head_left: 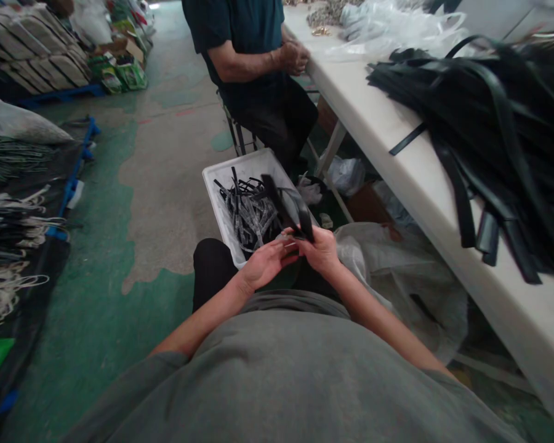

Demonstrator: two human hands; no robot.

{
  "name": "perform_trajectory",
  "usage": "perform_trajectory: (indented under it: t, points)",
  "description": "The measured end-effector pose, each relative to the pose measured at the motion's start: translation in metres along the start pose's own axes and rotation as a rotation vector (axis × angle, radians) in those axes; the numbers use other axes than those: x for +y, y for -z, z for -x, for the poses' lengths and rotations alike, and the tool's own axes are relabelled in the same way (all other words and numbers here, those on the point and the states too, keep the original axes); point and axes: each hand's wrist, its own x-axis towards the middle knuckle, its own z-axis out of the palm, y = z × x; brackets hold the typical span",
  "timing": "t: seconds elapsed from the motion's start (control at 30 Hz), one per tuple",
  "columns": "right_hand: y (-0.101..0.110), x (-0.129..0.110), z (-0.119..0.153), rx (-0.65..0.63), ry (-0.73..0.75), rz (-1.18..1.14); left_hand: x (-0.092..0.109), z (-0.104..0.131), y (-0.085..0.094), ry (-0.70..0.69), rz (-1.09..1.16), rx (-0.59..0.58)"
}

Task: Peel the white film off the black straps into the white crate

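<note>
A black strap (279, 206), bent into a loop, rises from between my two hands above my lap. My right hand (322, 249) is closed around its lower part. Beside it my left hand (268, 263) has its fingertips pinched together at the strap's near end; the exact grip there is partly hidden. Just beyond my hands stands a white plastic bin (215, 187) holding many short black straps (247, 212), some with pale, shiny pieces on them. On the table to my right lies a large heap of long black straps (493, 117).
A white table (351, 111) runs along my right, with clear plastic bags (397, 27) at its far end. Another person (244, 67) sits beyond the bin. A translucent sack (397, 277) is under the table. Pallets (80, 160) with bundled cords stand left.
</note>
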Motion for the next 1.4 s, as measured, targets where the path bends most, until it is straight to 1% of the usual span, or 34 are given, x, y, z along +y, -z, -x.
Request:
perform_trajectory:
  t: [0.03, 0.07, 0.1, 0.17, 0.23, 0.27, 0.33, 0.4, 0.47, 0.5, 0.57, 0.67, 0.77, 0.83, 0.93, 0.97, 1.03, 1.1, 1.17, 1.23, 1.3, 1.33, 1.4]
  points:
    - [0.004, -0.005, 0.002, 0.048, -0.064, -0.042, -0.002, -0.002, 0.001, 0.038, 0.030, 0.009]
    - [0.010, -0.010, 0.004, 0.089, -0.118, -0.082, -0.003, -0.007, 0.005, 0.077, 0.068, 0.052]
    - [0.017, -0.015, 0.008, 0.114, -0.158, -0.117, -0.004, -0.013, 0.012, 0.106, 0.113, 0.132]
    - [0.036, -0.023, 0.018, 0.113, -0.213, -0.175, 0.002, -0.029, 0.031, 0.115, 0.207, 0.356]
    - [0.058, -0.025, 0.033, 0.068, -0.277, -0.221, 0.017, -0.046, 0.056, 0.029, 0.289, 0.590]
    - [0.068, -0.024, 0.042, 0.032, -0.326, -0.235, 0.027, -0.053, 0.068, -0.036, 0.319, 0.678]
    - [0.085, -0.017, 0.061, -0.034, -0.438, -0.252, 0.050, -0.062, 0.087, -0.176, 0.357, 0.782]
    - [0.092, -0.006, 0.077, -0.071, -0.544, -0.279, 0.070, -0.065, 0.095, -0.302, 0.368, 0.816]
    - [0.090, 0.003, 0.084, -0.051, -0.609, -0.344, 0.078, -0.061, 0.092, -0.399, 0.302, 0.767]
    - [0.085, 0.007, 0.083, -0.028, -0.618, -0.387, 0.077, -0.058, 0.087, -0.427, 0.233, 0.710]
    - [0.072, 0.009, 0.072, 0.017, -0.596, -0.472, 0.066, -0.049, 0.073, -0.425, 0.051, 0.553]
    - [0.050, 0.003, 0.037, 0.037, -0.506, -0.553, 0.039, -0.032, 0.052, -0.317, -0.185, 0.331]
    - [0.032, -0.006, -0.001, -0.019, -0.433, -0.579, 0.017, -0.016, 0.037, -0.204, -0.384, 0.178]
    - [0.023, -0.010, -0.019, -0.058, -0.395, -0.581, 0.010, -0.008, 0.031, -0.136, -0.545, 0.080]
    - [0.012, -0.015, -0.033, -0.109, -0.329, -0.546, 0.008, -0.002, 0.025, -0.064, -0.774, -0.038]
    - [0.009, -0.017, -0.034, -0.120, -0.321, -0.523, 0.009, -0.001, 0.022, -0.080, -0.829, -0.057]
    - [0.005, -0.022, -0.032, -0.128, -0.327, -0.458, 0.010, -0.002, 0.016, -0.182, -0.917, -0.058]
    - [0.003, -0.027, -0.026, -0.127, -0.307, -0.367, 0.010, -0.004, 0.008, -0.323, -0.997, -0.006]
    - [0.006, -0.034, -0.018, -0.150, -0.267, -0.246, 0.009, -0.005, -0.002, -0.400, -1.080, 0.042]
    - [0.013, -0.042, -0.008, -0.184, -0.248, -0.151, 0.006, -0.004, -0.011, -0.402, -1.138, 0.042]
    - [0.025, -0.051, 0.002, -0.190, -0.267, -0.132, 0.002, -0.001, -0.016, -0.381, -1.141, 0.003]
    - [0.032, -0.056, 0.007, -0.168, -0.275, -0.141, -0.001, 0.002, -0.016, -0.372, -1.119, -0.012]
    - [0.048, -0.062, 0.016, -0.067, -0.283, -0.158, -0.009, 0.008, -0.011, -0.357, -1.068, -0.027]
